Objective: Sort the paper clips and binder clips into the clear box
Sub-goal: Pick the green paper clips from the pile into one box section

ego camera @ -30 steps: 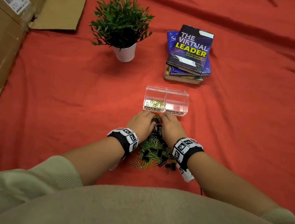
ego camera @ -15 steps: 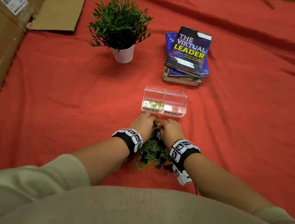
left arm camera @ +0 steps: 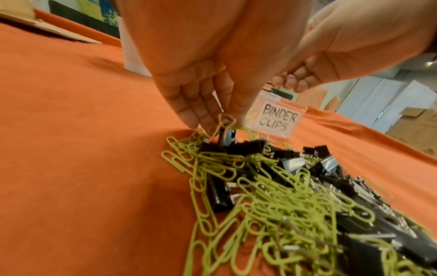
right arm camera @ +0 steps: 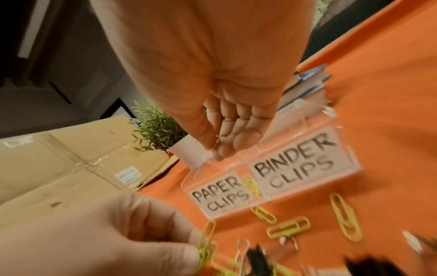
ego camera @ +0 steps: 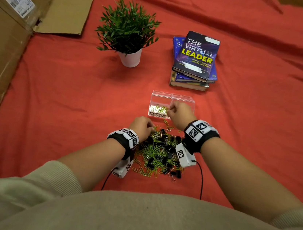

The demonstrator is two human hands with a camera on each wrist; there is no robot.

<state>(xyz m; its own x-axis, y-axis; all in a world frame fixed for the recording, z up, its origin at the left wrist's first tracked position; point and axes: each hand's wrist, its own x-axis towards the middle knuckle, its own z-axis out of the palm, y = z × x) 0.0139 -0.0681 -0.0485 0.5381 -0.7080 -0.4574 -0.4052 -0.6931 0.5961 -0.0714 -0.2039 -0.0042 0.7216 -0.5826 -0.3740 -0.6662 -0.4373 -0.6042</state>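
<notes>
Covering: red cloth (ego camera: 250, 127) spread over the whole work surface, creased toward the far edge.
Room: flattened cardboard (ego camera: 3, 54) with a shipping label along the left side; grey walls and stacked cartons dimly seen past the cloth in the left wrist view.
Clear box (ego camera: 172, 98): two compartments side by side, labelled "PAPER CLIPS" on the left and "BINDER CLIPS" on the right.
Left compartment: a few green paper clips (ego camera: 160, 108) on its floor.
Right compartment: mostly hidden by the right hand in the head view; contents cannot be told.
Pile (ego camera: 161, 154): green paper clips tangled with black binder clips (left arm camera: 220, 194), lying on the cloth just in front of the box; a few loose green clips between pile and box.
Left hand (ego camera: 141, 126): at the far left edge of the pile, fingers and thumb brought together, pinching among the clips; which clip it grips is not clear.
Right hand (ego camera: 180, 114): raised over the box near its divider, fingertips bunched together pointing down; whether anything is pinched cannot be told.
Potted plant (ego camera: 127, 29): white pot, well behind the box to the left.
Books (ego camera: 194, 61): a stack behind the box, top cover reading "THE VIRTUAL LEADER".
</notes>
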